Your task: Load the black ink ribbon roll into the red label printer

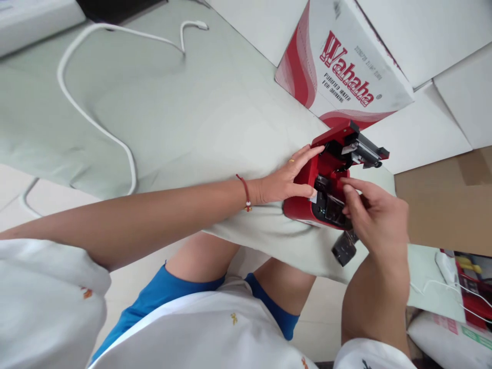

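Note:
A red box-shaped device (299, 209) with a raised lid (332, 135) sits near the front edge of the cloth-covered table. My left hand (286, 180) holds its left side, thumb at the front rim and fingers by the lid hinge. A small white tab shows beside that thumb. Inside are dark parts, and a black and silver roller-like part (363, 148) is fixed to the lid. My right hand (378, 215) pinches at the right of the opening; what its fingertips hold is hidden. Below them is a dark, shiny piece (345, 248), its attachment unclear.
A white and red water carton (346, 77) stands behind the device, among white boxes (426, 123). A brown cardboard box (446, 195) is at the right. A white cable (96, 120) curls over the table (200, 107) at the left. Cables and red items (474, 292) lie at lower right.

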{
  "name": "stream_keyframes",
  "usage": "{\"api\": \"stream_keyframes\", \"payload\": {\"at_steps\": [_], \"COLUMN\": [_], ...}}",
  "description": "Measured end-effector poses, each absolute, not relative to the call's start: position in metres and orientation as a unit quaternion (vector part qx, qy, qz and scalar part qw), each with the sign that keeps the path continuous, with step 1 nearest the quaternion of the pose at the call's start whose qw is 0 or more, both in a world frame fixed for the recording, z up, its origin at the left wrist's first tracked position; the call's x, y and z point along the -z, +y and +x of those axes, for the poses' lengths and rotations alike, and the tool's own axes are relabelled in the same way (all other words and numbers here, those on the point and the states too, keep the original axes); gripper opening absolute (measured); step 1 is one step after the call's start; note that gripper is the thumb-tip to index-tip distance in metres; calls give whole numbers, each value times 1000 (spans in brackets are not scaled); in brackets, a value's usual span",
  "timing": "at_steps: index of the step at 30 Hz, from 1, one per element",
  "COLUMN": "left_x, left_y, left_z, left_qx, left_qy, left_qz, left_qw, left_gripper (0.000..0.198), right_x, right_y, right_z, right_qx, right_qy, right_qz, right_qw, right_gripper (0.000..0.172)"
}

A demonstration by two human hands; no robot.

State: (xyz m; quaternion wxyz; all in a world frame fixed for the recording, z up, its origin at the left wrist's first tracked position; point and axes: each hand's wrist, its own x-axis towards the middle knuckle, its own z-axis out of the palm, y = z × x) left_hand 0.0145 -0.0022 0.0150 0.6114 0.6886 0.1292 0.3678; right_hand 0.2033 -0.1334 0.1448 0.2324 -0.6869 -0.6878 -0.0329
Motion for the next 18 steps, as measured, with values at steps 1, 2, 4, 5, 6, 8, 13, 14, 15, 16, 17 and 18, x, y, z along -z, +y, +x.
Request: {"api": "stream_keyframes", "payload": {"at_steps": [1, 2, 4, 5, 6, 8, 13, 14, 15, 16, 17, 18], "left_x": [-15, -14, -15, -16, -17, -20, -26, -26, -25, -24, -23, -21], "left_y": [-2, -2, -3, -3, -3, -3, -3, -3, -3, -3, -2, -2], "left_z": [15, 16, 17, 17, 18, 18, 17, 17, 18, 18, 18, 19], "left_qx": [-370, -373, -381, -384, -384, -376, -356, -359, -363, -369, -374, -379], "left_qy": [134, 137, 140, 139, 138, 139, 157, 157, 156, 154, 151, 148], "left_qz": [691, 693, 694, 694, 694, 696, 701, 700, 699, 699, 698, 698], "left_qw": [607, 602, 594, 593, 593, 596, 597, 597, 595, 594, 591, 589], "left_gripper": [110, 110, 111, 111, 112, 112, 110, 111, 112, 113, 114, 114], "right_x": [-150, -154, -159, -160, -160, -159, -154, -156, -159, -165, -172, -180], "right_y": [-121, -109, -86, -75, -65, -49, -37, -41, -47, -57, -69, -83], "right_z": [203, 203, 201, 199, 198, 195, 191, 192, 193, 195, 198, 202], "right_qx": [14, -2, -12, -11, -12, -22, -18, -7, 4, 12, 10, 0], "right_qy": [-688, -692, -706, -709, -711, -711, -711, -717, -722, -724, -721, -712], "right_qz": [-703, -711, -708, -702, -694, -674, -658, -660, -666, -675, -687, -701], "right_qw": [180, 121, -1, -60, -114, -199, -247, -224, -187, -140, -89, -39], "right_gripper": [27, 29, 33, 35, 35, 32, 29, 32, 36, 38, 41, 42]}}
